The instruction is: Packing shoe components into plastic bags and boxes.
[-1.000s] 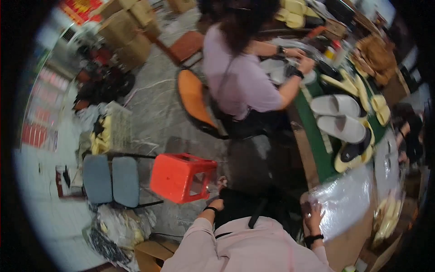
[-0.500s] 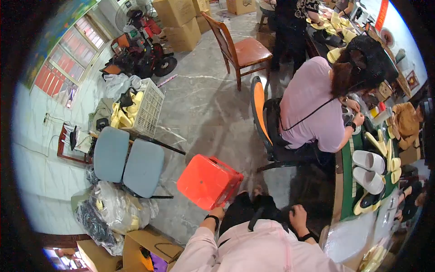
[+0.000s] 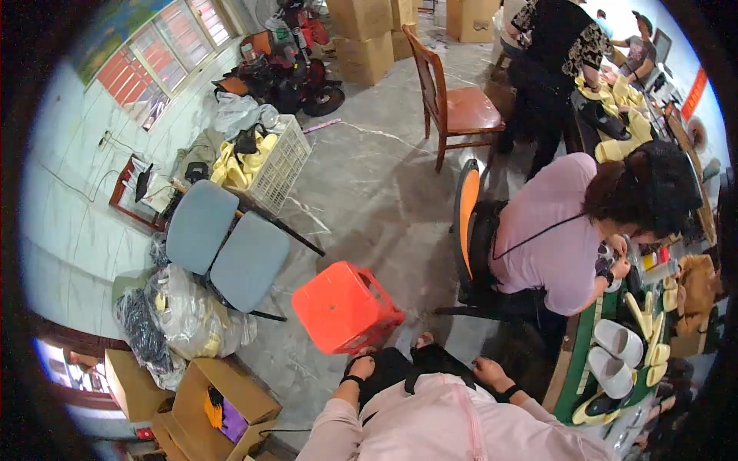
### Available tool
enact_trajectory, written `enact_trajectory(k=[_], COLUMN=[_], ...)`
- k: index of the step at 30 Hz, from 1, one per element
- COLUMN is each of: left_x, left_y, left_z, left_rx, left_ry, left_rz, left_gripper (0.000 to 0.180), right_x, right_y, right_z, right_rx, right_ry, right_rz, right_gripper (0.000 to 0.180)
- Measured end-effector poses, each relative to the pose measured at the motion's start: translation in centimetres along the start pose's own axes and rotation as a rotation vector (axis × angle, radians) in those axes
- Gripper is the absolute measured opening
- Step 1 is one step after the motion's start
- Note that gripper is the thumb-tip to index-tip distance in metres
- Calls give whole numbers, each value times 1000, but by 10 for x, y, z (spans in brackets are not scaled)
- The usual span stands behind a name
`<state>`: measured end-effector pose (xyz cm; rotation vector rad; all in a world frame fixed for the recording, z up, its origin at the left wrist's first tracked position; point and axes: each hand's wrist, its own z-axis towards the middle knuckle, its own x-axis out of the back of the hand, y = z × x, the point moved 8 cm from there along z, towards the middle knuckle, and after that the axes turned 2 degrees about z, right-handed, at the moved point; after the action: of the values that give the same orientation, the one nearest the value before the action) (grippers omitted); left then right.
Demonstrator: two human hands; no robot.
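My left hand (image 3: 360,366) hangs low beside my dark trousers, close to the near edge of a red plastic stool (image 3: 332,304). Its fingers are partly hidden, and I cannot tell whether they touch anything. On the other side, my right hand (image 3: 490,372) hangs by my hip with loosely bent fingers and nothing visible in it. It is nearest to the workbench edge (image 3: 560,367) on the right. White slippers (image 3: 613,372) and pale yellow sandals (image 3: 655,352) lie on that bench's green top.
A seated person (image 3: 544,230) works at the bench on an orange-backed chair (image 3: 466,219). On the left are a grey chair (image 3: 247,263), a crate of yellow footwear (image 3: 278,173), plastic bags (image 3: 188,315) and an open carton (image 3: 254,399). A wooden chair (image 3: 470,111) stands farther ahead.
My view has shifted, so the far chair, crate and seated person appear lower and farther right. My left hand now appears a little farther from the stool's near corner.
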<state>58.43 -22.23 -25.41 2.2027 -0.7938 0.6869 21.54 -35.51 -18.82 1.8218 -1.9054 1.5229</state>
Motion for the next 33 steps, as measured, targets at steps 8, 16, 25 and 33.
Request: enact_trajectory(k=[8, 16, 25, 33], left_x=[22, 30, 28, 13], left_y=[-8, -51, -218, -255], left_z=[5, 24, 71, 98], left_rx=[118, 219, 470, 870], left_ry=[41, 74, 423, 372], left_rz=[-27, -169, -1193, -1657], left_gripper=[31, 39, 60, 75], right_x=[-1, 4, -17, -45], right_y=[-16, -32, -12, -16], right_z=[23, 42, -13, -35], right_rx=[15, -117, -133, -199], right_ry=[-167, -235, -450, -407], right_rz=[-84, -67, -121, 27], right_gripper=[32, 30, 28, 31])
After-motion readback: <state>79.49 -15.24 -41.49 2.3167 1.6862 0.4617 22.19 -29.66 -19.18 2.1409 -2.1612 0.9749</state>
